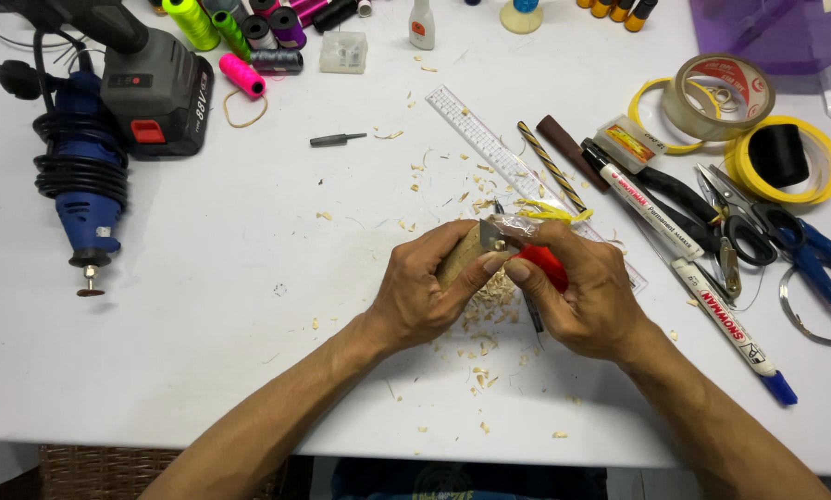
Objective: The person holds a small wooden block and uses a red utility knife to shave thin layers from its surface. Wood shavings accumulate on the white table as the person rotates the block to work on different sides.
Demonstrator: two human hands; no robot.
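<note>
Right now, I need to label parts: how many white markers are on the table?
2. One marker lies right of the right hand, black cap up; the other marker lies below it, blue cap toward the table edge. More may be hidden.

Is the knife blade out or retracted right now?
Out. The metal blade sticks out of the red knife in the right hand, lying against the wood piece held by the left hand.

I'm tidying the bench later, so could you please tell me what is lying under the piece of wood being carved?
Pale wood shavings are heaped on the white table directly beneath the wood piece. The left hand and right hand cover whatever else lies there.
</note>
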